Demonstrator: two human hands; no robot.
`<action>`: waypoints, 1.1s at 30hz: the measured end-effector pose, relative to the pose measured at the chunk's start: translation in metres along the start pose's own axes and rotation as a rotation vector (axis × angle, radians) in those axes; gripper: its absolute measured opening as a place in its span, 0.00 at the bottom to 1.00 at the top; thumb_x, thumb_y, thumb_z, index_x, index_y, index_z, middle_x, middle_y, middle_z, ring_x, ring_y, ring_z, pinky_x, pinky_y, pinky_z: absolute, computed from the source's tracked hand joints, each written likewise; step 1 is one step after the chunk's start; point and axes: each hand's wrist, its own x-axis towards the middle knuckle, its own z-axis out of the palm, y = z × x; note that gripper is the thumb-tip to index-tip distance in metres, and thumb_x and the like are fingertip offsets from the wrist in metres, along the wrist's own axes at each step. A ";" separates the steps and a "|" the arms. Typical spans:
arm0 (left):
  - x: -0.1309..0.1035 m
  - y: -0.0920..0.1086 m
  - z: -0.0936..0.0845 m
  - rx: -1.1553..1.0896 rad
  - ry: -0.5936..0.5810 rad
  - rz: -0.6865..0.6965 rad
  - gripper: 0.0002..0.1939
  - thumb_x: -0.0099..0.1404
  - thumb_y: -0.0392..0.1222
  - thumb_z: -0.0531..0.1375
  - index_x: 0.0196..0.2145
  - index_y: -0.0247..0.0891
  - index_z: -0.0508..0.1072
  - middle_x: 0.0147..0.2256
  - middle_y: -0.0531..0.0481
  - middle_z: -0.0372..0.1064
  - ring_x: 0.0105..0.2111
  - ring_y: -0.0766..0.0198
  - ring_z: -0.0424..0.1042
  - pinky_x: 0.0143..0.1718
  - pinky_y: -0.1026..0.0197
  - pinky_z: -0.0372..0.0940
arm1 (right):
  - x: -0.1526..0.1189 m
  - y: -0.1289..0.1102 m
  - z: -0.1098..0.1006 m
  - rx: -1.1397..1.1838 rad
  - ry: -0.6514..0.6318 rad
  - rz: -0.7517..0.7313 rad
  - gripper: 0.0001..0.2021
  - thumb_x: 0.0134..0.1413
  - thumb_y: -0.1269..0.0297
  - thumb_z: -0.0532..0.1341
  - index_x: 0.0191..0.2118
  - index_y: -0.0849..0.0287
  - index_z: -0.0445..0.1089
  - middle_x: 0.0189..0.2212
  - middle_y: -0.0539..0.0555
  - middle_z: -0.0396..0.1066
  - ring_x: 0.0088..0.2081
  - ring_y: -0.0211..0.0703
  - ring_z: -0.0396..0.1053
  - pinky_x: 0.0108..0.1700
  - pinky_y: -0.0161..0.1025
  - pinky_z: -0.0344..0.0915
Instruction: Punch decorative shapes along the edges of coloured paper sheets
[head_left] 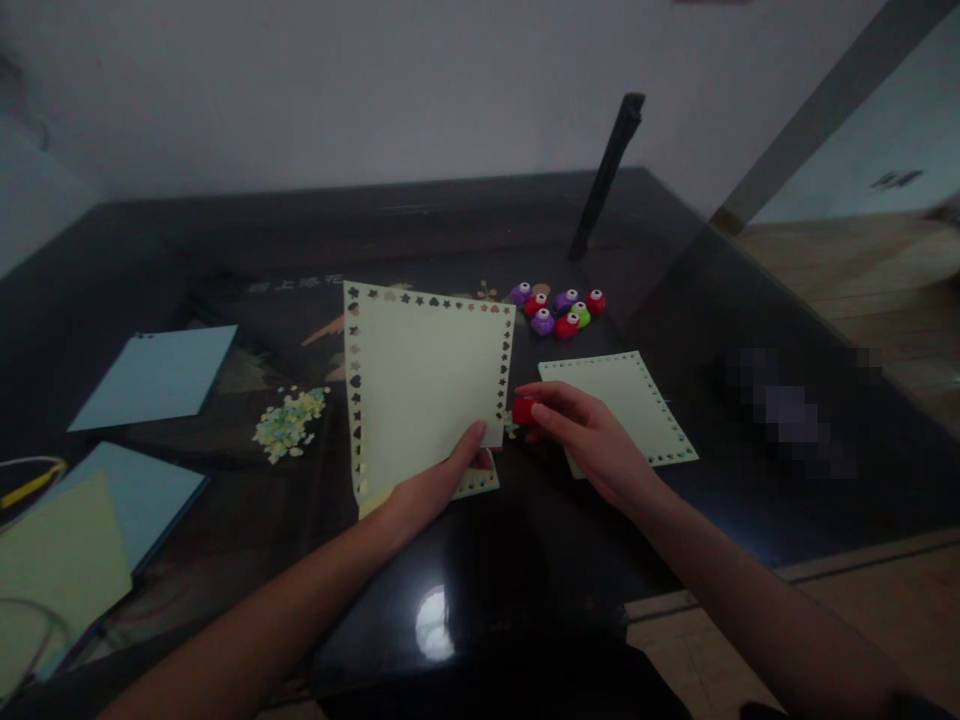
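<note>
My left hand (442,475) grips a pale yellow-green sheet of paper (424,385) near its lower right corner, thumb on top. Punched shapes, stars and hearts among them, line the sheet's edges. In my right hand (589,430) a small red craft punch (525,410) is pinched close to the sheet's right edge. Whether the punch touches the paper I cannot tell. Beneath my right hand lies another pale sheet (622,390) with holes along its border. Behind it several purple, red and green craft punches (566,312) stand in a cluster.
A heap of small paper cut-outs (291,424) lies left of the held sheet. Further left are a blue sheet (161,378) and a yellow sheet (67,545) over blue paper. A black upright stick (609,175) rises from the dark table (487,590) at the back.
</note>
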 end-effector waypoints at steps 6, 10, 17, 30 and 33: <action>-0.001 0.000 -0.001 -0.008 0.015 -0.024 0.25 0.63 0.58 0.47 0.18 0.44 0.72 0.29 0.53 0.76 0.37 0.58 0.73 0.56 0.55 0.56 | 0.000 -0.001 -0.002 -0.088 0.014 -0.071 0.12 0.57 0.57 0.58 0.43 0.54 0.71 0.38 0.54 0.72 0.33 0.38 0.69 0.31 0.36 0.65; 0.000 -0.001 -0.002 -0.049 -0.003 -0.063 0.26 0.63 0.58 0.47 0.17 0.45 0.72 0.30 0.54 0.76 0.38 0.57 0.74 0.54 0.55 0.60 | 0.001 -0.001 -0.005 -0.042 0.023 -0.078 0.12 0.56 0.56 0.59 0.42 0.56 0.71 0.36 0.53 0.71 0.32 0.38 0.69 0.31 0.36 0.66; 0.000 0.000 -0.002 -0.057 0.021 -0.064 0.26 0.63 0.58 0.47 0.16 0.44 0.71 0.30 0.54 0.77 0.39 0.55 0.73 0.59 0.51 0.53 | 0.006 -0.004 -0.011 0.002 0.069 -0.082 0.18 0.42 0.64 0.69 0.42 0.55 0.70 0.36 0.50 0.71 0.32 0.38 0.70 0.36 0.40 0.68; -0.004 0.000 -0.003 0.022 0.017 0.009 0.28 0.64 0.58 0.44 0.17 0.44 0.72 0.32 0.54 0.76 0.41 0.54 0.72 0.57 0.48 0.54 | 0.067 -0.034 -0.108 -0.777 0.507 -0.362 0.13 0.43 0.62 0.66 0.37 0.61 0.72 0.34 0.57 0.75 0.36 0.47 0.72 0.42 0.46 0.66; -0.003 -0.001 -0.003 0.046 0.041 -0.002 0.28 0.64 0.58 0.44 0.17 0.45 0.72 0.31 0.53 0.76 0.40 0.53 0.72 0.58 0.47 0.53 | 0.086 -0.022 -0.128 -1.057 0.539 -0.274 0.11 0.46 0.64 0.64 0.37 0.61 0.73 0.33 0.57 0.74 0.34 0.47 0.71 0.40 0.44 0.65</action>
